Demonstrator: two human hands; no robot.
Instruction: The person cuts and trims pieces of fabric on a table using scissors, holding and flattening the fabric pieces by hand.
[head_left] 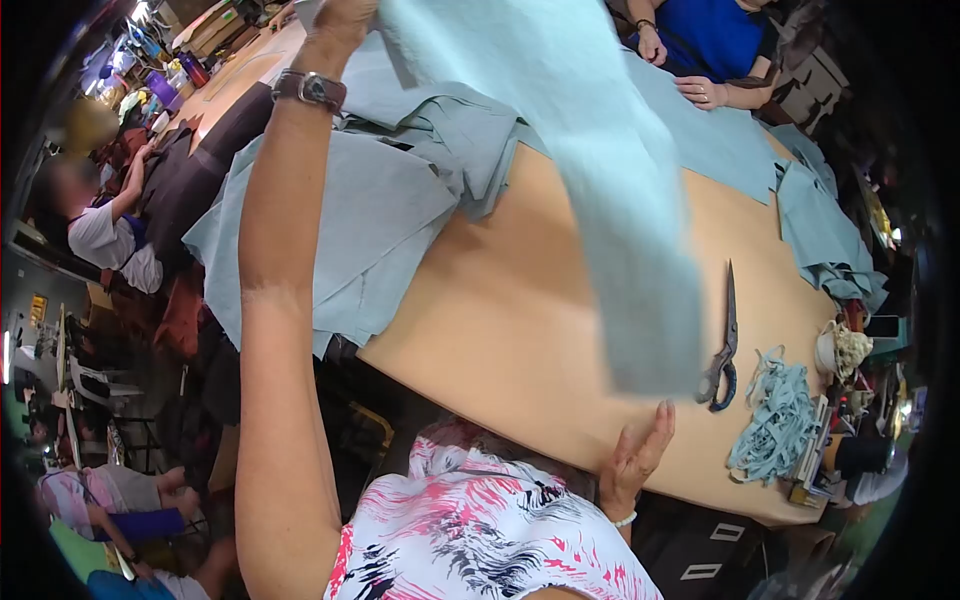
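A long piece of light blue cloth [625,200] hangs raised over the table, its lower end blurred by motion. My left hand [342,28], with a watch at the wrist, is stretched far forward at the top edge of the view, gripping this cloth; its fingertips are cut off. My right hand [638,455] is at the table's near edge, fingers extended, holding nothing. The cloth's lower end is just above those fingertips; whether they touch, I cannot tell. Dark-bladed scissors [728,345] with blue handles lie right of the cloth.
More light blue cloth pieces [350,220] are piled on the tan table [480,320] at left, overhanging its edge. A heap of cloth strips [775,420] lies at right. Across the table, a person in blue [700,40] rests a hand on cloth. Another person [115,235] works at far left.
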